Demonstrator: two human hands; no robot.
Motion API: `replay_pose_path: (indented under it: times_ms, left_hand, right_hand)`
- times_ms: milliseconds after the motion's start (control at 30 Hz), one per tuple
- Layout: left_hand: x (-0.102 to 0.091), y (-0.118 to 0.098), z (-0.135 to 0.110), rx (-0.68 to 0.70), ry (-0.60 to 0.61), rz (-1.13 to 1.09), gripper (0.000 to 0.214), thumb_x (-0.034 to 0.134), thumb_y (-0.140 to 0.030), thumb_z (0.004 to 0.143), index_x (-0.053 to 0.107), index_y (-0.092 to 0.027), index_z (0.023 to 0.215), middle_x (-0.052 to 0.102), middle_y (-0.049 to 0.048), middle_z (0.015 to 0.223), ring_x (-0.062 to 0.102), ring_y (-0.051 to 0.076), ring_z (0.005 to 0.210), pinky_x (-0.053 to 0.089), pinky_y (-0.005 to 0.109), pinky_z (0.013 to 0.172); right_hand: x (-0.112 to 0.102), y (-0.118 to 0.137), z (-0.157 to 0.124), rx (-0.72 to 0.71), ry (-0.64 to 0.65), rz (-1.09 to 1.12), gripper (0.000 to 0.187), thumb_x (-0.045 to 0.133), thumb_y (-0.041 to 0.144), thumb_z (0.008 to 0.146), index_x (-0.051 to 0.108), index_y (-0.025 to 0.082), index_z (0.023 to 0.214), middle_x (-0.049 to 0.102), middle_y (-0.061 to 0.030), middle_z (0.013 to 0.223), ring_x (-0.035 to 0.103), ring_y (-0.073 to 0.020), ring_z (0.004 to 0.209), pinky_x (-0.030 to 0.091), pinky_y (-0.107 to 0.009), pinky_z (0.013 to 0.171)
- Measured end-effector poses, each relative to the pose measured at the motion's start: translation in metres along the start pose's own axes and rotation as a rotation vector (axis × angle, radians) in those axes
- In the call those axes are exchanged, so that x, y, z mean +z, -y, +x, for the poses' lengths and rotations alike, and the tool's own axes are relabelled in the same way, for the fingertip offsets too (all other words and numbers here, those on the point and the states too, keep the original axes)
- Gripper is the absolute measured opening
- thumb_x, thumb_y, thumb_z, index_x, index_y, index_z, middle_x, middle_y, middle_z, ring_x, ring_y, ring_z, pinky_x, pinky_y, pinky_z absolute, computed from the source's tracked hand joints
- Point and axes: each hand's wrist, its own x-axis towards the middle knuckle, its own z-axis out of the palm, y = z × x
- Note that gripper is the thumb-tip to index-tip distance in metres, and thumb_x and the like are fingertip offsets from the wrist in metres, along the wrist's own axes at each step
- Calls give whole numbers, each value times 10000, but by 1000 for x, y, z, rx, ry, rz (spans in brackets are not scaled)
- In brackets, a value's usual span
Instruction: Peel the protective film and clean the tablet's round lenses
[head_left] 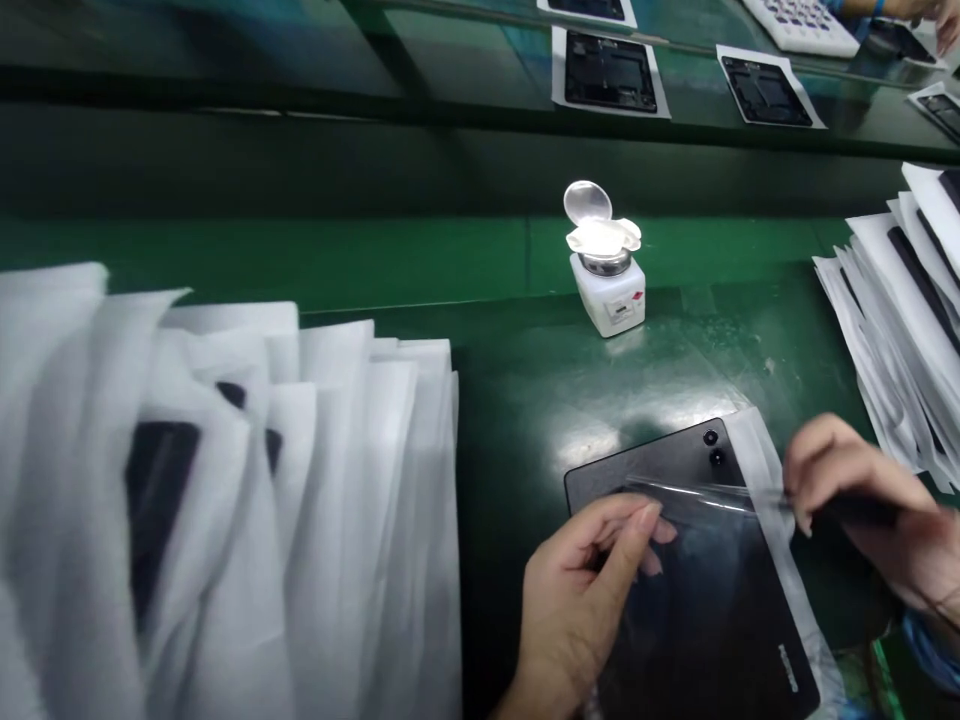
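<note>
A black tablet [720, 610], its back with two camera lenses facing up, lies tilted on the green table, a white foam sleeve [761, 455] showing along its right edge. Above its upper part stretches a clear plastic film [694, 493]. My left hand [585, 580] pinches the film's left end between thumb and forefinger. At the film's right end, my right hand [862, 490] is closed with bent fingers, apparently gripping the film. Something dark also sits in the right palm, too hidden and blurred to name.
White foam sleeves [360, 520] with dark items inside stand packed at left; another stack [892, 330] is at right. A white dispenser bottle [611, 295] with raised lid stands behind the tablet. Dark device frames [611, 72] lie on the raised ledge. A co-worker's hand [946, 25] shows top right.
</note>
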Motion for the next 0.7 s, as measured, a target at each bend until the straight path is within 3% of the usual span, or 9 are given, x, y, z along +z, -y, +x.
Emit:
replay_pose_path:
  times_ms: [100,167,333,700]
  left_hand:
    - [1,-7,-3,-47,-22,85,135,723,-378,807,756,-263,746,760,-40,619,625,98,462,518,156,479]
    - [1,-14,-4,-116,-61,120,116,715,-372,789,754,-274,741,757,-52,624,635,106,503,536,167,538]
    - [-6,-16,0,-153,31,227,145,727,-457,782,765,-320,756,772,-63,638,688,120,551,569,158,585]
    - [-15,-14,1,-100,78,361,228,712,-581,787,780,-368,743,796,-53,665,717,146,565,602,176,621]
  right_hand:
    - [-9,-12,21,76,-52,260,250,645,482,931,687,241,874,578,-19,869,595,-145,637,503,-290,572]
    - [-14,-16,30,130,-5,325,115,761,291,867,667,231,842,597,-5,877,603,-120,633,491,-256,566]
    - [-14,-15,29,126,140,265,178,817,101,772,689,210,829,695,-5,827,658,-123,732,521,-221,637]
    - [-9,-17,33,237,110,174,189,827,56,705,688,181,731,728,-4,771,704,-132,738,551,-215,654]
